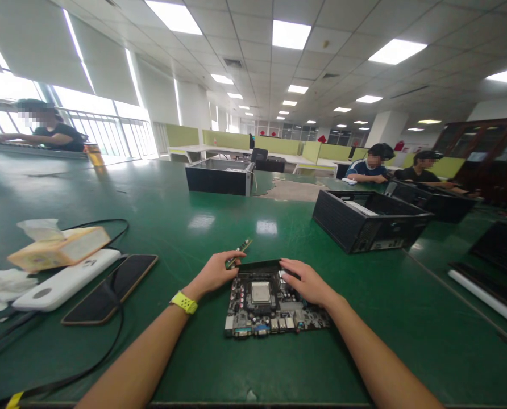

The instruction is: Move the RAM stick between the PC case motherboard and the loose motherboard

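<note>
Memory stick (246, 245) in my left hand (214, 275), motherboard (284, 307) at my right hand (307, 281)

My hands are apart, one at each far corner of the motherboard, which lies flat on the green desk (194, 363) in front of me. My left fingers are closed on the slim memory stick, tilted so its free end points away and to the right. My right hand lies over the board's far right corner, thumb inward; I cannot tell whether it grips anything there. A dark strip (260, 264) runs along the far edge between them, and a square silver chip (261, 292) sits nearer me. Left of my yellow-green watch strap (184, 302) lies a phone (112, 289), beside a white device (72, 281); an open computer case (368, 221) stands farther off, to the right
</note>
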The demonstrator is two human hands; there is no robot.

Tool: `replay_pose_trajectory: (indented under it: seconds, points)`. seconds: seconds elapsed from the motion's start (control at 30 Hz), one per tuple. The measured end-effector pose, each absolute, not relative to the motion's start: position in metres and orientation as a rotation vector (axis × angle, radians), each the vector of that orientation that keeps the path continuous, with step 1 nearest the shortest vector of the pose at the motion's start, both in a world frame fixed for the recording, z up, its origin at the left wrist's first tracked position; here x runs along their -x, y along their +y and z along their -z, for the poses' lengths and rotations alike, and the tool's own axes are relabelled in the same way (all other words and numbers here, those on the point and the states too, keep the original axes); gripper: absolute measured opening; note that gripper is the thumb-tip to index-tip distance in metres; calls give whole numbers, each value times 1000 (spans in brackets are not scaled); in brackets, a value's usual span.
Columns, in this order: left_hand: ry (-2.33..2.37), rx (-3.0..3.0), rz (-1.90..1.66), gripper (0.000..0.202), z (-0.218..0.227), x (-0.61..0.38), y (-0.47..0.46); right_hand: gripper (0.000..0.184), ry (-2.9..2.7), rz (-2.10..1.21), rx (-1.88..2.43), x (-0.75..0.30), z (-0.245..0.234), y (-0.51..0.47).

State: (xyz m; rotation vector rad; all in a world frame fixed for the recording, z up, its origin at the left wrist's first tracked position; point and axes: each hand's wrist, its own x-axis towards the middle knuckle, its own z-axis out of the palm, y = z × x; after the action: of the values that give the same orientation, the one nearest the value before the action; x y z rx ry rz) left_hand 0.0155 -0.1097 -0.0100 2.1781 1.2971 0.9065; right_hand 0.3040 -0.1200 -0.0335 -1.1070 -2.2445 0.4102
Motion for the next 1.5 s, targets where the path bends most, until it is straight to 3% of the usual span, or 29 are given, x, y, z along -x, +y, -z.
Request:
replay_pose_trajectory:
  seconds: [1.5]
  points:
    - [1337,-2142,-944,45,9,-18,-111,45,-2236,-424,1133,-305,31,-123]
